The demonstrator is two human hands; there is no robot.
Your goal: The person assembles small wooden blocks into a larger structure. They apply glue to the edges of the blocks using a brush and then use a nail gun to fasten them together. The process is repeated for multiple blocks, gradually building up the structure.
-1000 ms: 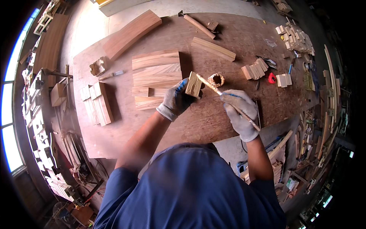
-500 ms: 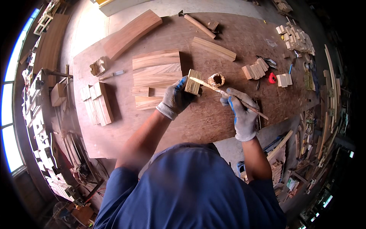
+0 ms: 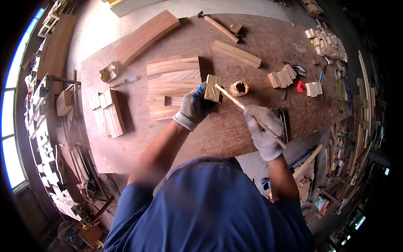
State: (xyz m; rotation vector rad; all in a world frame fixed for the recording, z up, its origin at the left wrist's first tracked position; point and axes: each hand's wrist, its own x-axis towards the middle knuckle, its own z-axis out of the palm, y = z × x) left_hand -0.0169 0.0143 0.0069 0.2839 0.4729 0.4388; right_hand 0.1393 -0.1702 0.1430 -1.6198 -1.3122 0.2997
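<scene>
Your gloved left hand is clamped around a wooden block above the plywood tabletop; your right hand grips a thin stick, its tip over the block's face. You seem to be coating that face; the next stroke calls for a steady block.

From here I see a small wooden block held at twelve o'clock of centre, streaked yellowish face up; a slender stick points toward ten, pale tip over it, contact unclear.
</scene>
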